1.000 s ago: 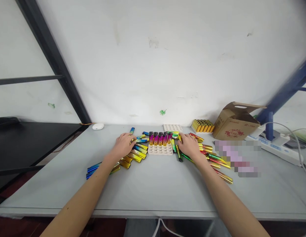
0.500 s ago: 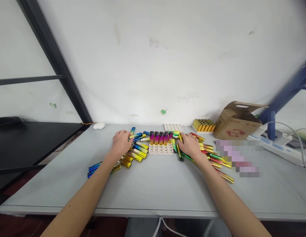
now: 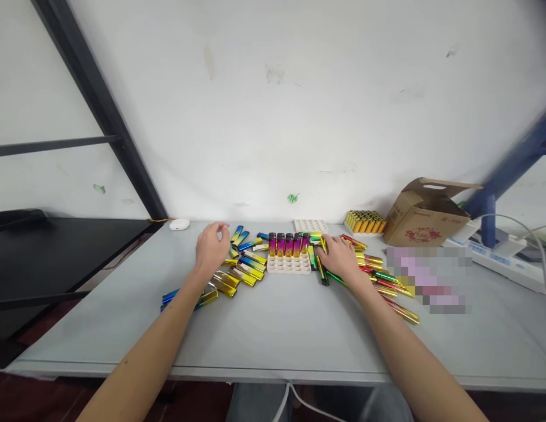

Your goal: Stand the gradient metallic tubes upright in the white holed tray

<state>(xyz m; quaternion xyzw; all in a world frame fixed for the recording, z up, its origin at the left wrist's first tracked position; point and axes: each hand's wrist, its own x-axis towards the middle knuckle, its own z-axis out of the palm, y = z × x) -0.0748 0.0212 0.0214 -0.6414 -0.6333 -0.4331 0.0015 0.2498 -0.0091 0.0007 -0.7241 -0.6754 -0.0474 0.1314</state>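
Note:
My left hand is raised a little above the left pile of lighters, fingers curled and slightly apart, with no lighter showing in them. Under and beside it lie blue-and-yellow lighters and gold ones. My right hand rests at the right pile, its fingers closed round a gold lighter; the fingertips are partly hidden. Between my hands stands a white holed tray, with several purple-and-gold lighters upright in its back rows. Red, green and gold lighters spread beside my right forearm.
A second white holed tray lies by the wall. Farther right, a tray full of gold lighters stands beside an open cardboard box. A power strip with cables runs along the right. A white case sits at back left.
My left hand has lifted off a blue-and-yellow lighter and drawn slightly left; that lighter now lies in the pile. My right hand has hardly moved. The view has shifted slightly.

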